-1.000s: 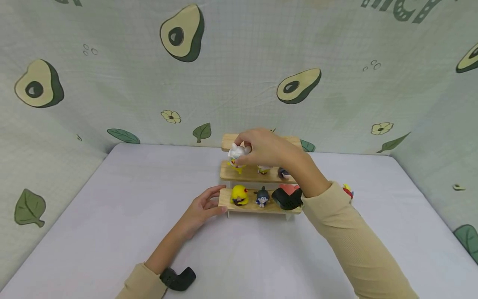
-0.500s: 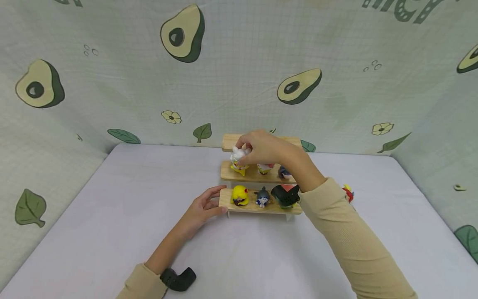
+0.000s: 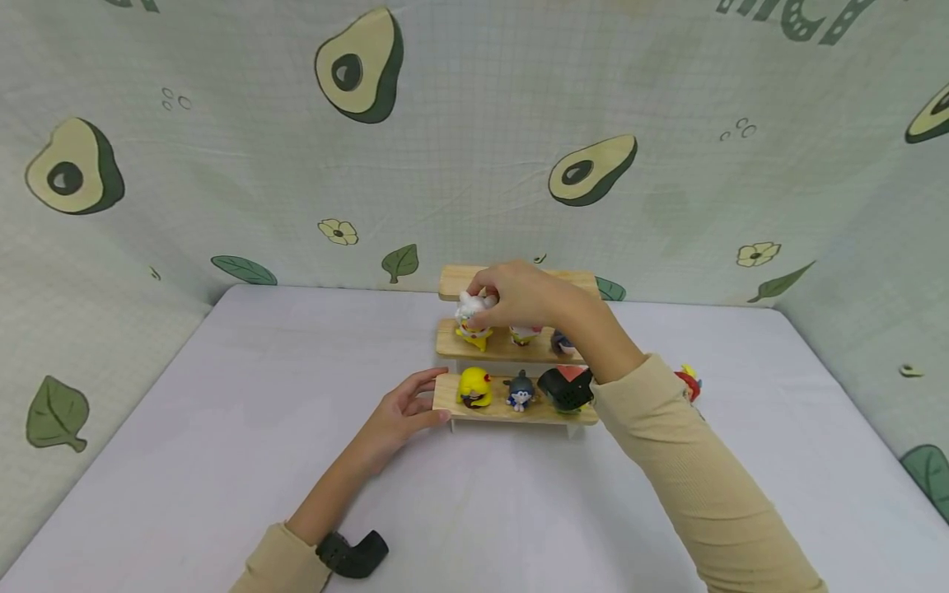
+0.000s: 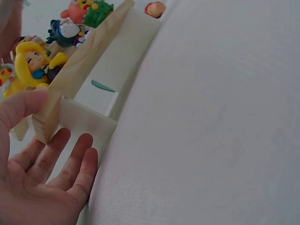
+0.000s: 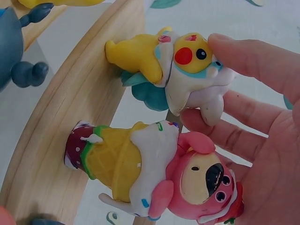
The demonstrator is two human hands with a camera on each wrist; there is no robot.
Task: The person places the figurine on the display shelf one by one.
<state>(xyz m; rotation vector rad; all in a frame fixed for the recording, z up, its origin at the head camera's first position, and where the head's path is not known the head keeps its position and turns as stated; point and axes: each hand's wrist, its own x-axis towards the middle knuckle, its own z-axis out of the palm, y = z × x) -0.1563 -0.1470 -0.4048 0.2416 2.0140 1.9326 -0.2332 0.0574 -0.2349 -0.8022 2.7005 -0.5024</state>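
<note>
So the right hand (image 3: 522, 295) had the white-hooded yellow figurine (image 5: 180, 84) pinched by its head, thumb one side, fingers the other, at the 9 o'clock end of the middle tier (image 3: 498, 351), feet apparently touching the wood. My guess was smooth moulded plastic: light, stiff, a bit slick, hard to break, though the paint might scuff. That chunky hood seemed the best place to grab, leaving the feet free. Room was snug: the pink figurine (image 5: 154, 164) stood just beside it at 3 o'clock, the back tier (image 3: 461, 278) sat at 12, and the yellow-haired figurine (image 3: 475, 387) was down at 6. Past the nearby board edge at 9 o'clock lay open worktop (image 3: 311, 362), probably the easiest side. The left hand (image 3: 400, 412) gripped the lower tier (image 3: 474, 415) by its 9 o'clock end.
</note>
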